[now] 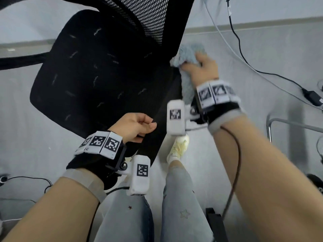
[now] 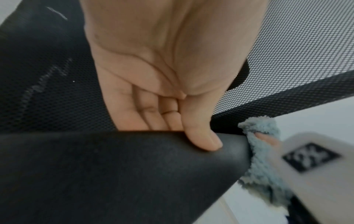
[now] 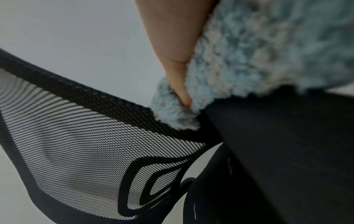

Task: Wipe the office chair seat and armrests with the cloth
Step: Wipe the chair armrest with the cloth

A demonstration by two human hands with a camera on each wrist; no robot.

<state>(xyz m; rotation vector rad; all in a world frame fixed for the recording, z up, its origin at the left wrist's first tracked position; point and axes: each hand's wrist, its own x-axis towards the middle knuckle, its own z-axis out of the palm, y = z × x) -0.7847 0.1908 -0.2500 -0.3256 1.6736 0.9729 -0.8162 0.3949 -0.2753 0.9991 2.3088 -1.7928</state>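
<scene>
The black office chair seat (image 1: pixel 97 75) lies ahead, with its mesh backrest (image 1: pixel 148 16) beyond it. The right armrest (image 1: pixel 162 105) runs along the seat's right side. My left hand (image 1: pixel 150 124) grips the armrest's near part, thumb on top (image 2: pixel 203 139) and fingers curled under. My right hand (image 1: pixel 199 67) holds a fluffy light-blue cloth (image 1: pixel 188 51) wrapped over the armrest's far end, beside the backrest edge. In the right wrist view the cloth (image 3: pixel 258 53) sits bunched against the armrest (image 3: pixel 287 144), a finger (image 3: pixel 172 45) pressing into it. The cloth (image 2: pixel 264 166) hangs down the armrest's outer side.
The left armrest (image 1: pixel 21 60) sticks out at the far left. Cables and a power adapter (image 1: pixel 312 98) lie on the grey floor to the right, near a metal frame (image 1: pixel 279 123). My legs in jeans and a pale shoe (image 1: pixel 178 147) stand just below the armrest.
</scene>
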